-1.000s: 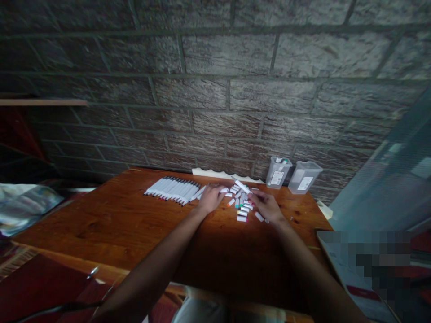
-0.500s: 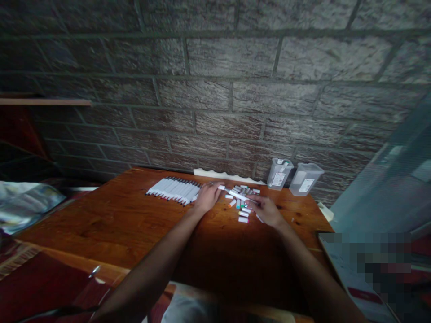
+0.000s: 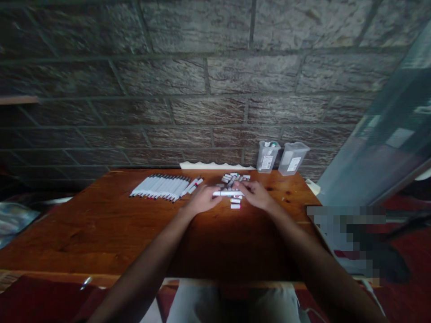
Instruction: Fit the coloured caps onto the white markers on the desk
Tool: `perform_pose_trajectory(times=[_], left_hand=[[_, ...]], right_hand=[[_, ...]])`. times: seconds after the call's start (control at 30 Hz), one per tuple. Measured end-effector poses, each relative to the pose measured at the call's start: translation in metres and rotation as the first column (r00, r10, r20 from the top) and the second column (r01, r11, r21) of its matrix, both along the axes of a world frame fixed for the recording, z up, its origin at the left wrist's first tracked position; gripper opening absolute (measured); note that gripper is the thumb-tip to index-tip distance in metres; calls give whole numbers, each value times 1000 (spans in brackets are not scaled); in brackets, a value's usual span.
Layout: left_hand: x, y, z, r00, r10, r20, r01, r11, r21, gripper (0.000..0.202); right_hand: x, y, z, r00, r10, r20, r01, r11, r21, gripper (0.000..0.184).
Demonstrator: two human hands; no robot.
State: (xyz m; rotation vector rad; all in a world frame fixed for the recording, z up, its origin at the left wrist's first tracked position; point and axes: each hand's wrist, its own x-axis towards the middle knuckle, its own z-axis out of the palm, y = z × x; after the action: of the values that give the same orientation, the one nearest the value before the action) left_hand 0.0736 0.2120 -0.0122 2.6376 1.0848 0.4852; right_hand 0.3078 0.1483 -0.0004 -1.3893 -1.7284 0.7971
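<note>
A dim brick wall [image 3: 202, 80] rises behind a wooden table [image 3: 101, 224]; along its foot lies a pale wavy strip [image 3: 208, 165], and two clear tubs [image 3: 279, 157] stand at the table's back right corner, out of the way of the hands. Both arms reach forward to the middle of the far side; the left hand [image 3: 201, 201] and right hand [image 3: 256, 194] hold one white marker [image 3: 228, 193] between them, level and crosswise, each set of fingers closed in a pinch on one end, a grip that suits pushing or pulling along the barrel; whether a cap is on either end cannot be told. Just behind and beneath the marker is a loose heap of caps [image 3: 234, 179], close enough to pick from without shifting the arms; one lies just in front of it. To the left, well apart from the heap, a row of markers [image 3: 161, 187] lies side by side, tidy and parallel, as sorted pieces would be laid; two more rest askew at its right end.
</note>
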Motion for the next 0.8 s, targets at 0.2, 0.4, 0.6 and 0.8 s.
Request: perform_pose_trajectory(times=[0.2, 0.4, 0.6, 0.8], left_hand=[[9, -9, 5, 995, -21, -99, 18, 999, -26, 23], [20, -26, 9, 970, 1, -243, -9, 999, -33, 27], [15, -26, 13, 962, 23, -273, -25, 1000, -4, 27], [8, -18, 10, 996, -14, -84, 9, 998, -54, 22]], right_hand=[[1, 0, 14, 932, 23, -362, -148, 936, -319, 81], [-3, 8, 9, 855, -141, -499, 13, 968, -250, 80], [-10, 4, 3, 939, -73, -337, 18, 986, -165, 81], [-10, 2, -2, 973, -71, -221, 52, 994, -91, 73]])
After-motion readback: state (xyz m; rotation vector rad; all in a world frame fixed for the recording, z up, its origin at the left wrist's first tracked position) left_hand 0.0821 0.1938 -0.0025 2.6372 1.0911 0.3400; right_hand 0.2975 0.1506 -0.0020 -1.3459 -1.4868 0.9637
